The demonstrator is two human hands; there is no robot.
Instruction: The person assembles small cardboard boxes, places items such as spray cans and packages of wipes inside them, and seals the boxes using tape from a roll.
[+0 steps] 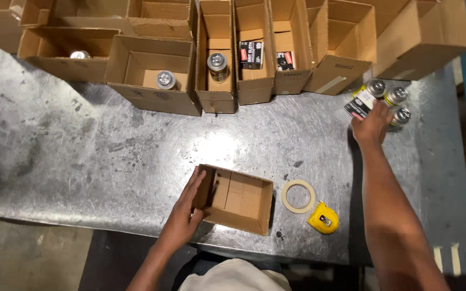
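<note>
Head view shows my left hand (184,215) flat, fingers open, against the empty cardboard box (238,199) to steady it near the table edge, while my right hand (372,125) stretches far out, fingers closing on a small black packet (360,104) beside three metal-capped cans (395,102).

You have a single view, from the camera on your head, looking almost straight down onto the metal bench (109,156). It sits high enough to take in the bench from its near edge to the row of open cardboard boxes (152,75) along its far side. The small open box (238,199) lies low and centre in the frame, close under the lens, with your forearms entering from the bottom edge on either side of it.
</note>
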